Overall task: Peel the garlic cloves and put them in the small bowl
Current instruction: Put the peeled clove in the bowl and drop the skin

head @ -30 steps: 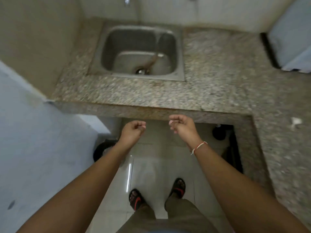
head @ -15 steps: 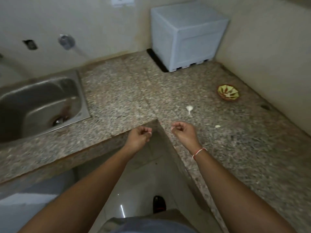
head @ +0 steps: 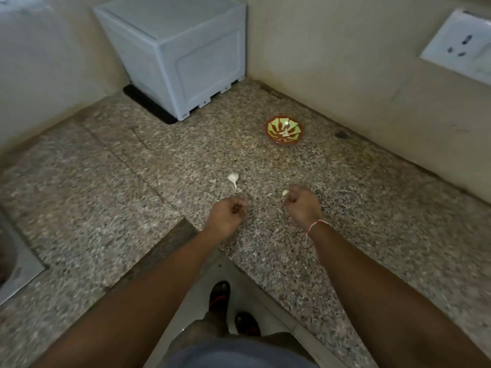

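Note:
A small brown bowl (head: 284, 130) with a green pattern stands on the granite counter (head: 132, 181) near the right wall, with a pale piece inside it. A white garlic piece with a stalk (head: 233, 178) lies on the counter just beyond my left hand (head: 228, 212), whose fingers are curled with nothing visible in them. A single pale garlic clove (head: 285, 192) sits at the fingertips of my right hand (head: 303, 205). Those fingers are curled and blurred, and I cannot tell whether they pinch the clove.
A pale blue box (head: 180, 54) stands in the far corner of the counter. A steel sink's edge (head: 16, 264) shows at the left. A wall socket (head: 462, 46) is on the right wall. My feet (head: 220, 296) stand on the tiled floor below the counter's inner corner.
My view has swung right from the sink to the counter corner. Both hands have moved from over the floor onto the counter, and the right hand has reached the loose clove.

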